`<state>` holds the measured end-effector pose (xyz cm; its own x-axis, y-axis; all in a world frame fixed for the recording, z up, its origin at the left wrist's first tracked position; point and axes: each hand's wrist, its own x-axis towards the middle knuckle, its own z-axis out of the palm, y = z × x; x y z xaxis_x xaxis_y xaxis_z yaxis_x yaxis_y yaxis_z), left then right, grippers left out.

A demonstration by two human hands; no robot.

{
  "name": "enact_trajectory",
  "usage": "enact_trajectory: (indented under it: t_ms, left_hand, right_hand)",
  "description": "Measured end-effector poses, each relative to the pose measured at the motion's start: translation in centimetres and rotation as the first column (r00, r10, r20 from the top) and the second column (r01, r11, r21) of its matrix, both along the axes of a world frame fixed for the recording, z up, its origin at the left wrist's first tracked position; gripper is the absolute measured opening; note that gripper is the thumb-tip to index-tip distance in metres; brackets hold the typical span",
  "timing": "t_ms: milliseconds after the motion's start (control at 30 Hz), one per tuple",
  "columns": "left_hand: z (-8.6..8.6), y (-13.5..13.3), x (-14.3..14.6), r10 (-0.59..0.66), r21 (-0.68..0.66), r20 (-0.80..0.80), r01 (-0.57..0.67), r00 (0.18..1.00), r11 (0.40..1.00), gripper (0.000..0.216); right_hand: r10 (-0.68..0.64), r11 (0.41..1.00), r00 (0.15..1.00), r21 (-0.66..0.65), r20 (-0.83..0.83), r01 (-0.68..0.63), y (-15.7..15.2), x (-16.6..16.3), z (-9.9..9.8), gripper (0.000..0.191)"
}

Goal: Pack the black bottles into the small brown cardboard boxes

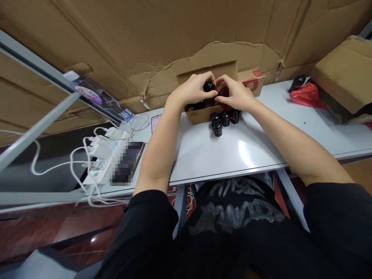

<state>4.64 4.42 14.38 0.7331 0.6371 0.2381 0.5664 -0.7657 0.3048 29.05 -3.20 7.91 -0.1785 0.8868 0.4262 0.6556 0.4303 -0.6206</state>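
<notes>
Both my hands meet above a small open cardboard box (pixel 200 114) at the far side of the white table (pixel 250 147). My left hand (pixel 193 90) is curled round a small black round part (pixel 209 86), with fingers closed on it. My right hand (pixel 236 94) pinches the same part from the right, and a bit of red shows at its fingertips. Several more black round parts (pixel 224 119), some with red marks, stand on the table just in front of the box. More dark parts lie inside the box.
A white power strip (pixel 101 162) with chargers and white cables sits at the left, beside a phone. A clear plastic bottle (pixel 99 99) lies on a metal rail. A red bag (pixel 306 95) and a large cardboard box (pixel 343 73) stand at right. Cardboard sheets line the back.
</notes>
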Motion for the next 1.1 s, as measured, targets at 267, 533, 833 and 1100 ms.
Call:
enact_trajectory:
  t_ms: [267, 533, 833, 1100]
  left_hand:
    - [-1.1, 1.1, 0.1, -0.01, -0.027, -0.106, 0.007, 0.994, 1.0, 0.037]
    - [-0.7, 0.3, 0.4, -0.051, -0.021, -0.094, 0.049, 0.994, 0.999, 0.046]
    - [-2.1, 1.4, 0.6, -0.027, 0.043, -0.155, 0.034, 0.987, 0.999, 0.049]
    - [-1.4, 0.7, 1.0, 0.043, -0.025, -0.176, -0.048, 0.983, 0.999, 0.034]
  right_hand:
    - [0.009, 1.0, 1.0, -0.007, 0.004, -0.009, 0.2, 0.1, -0.1, 0.07]
    - [0.009, 1.0, 1.0, -0.004, -0.022, -0.009, 0.6, 0.2, -0.3, 0.066]
    - [-0.039, 0.999, 0.999, 0.013, -0.027, 0.039, 0.1, -0.3, -0.1, 0.056]
    - [-0.049, 0.998, 0.996, 0.028, -0.078, 0.052, 0.2, -0.4, -0.2, 0.048]
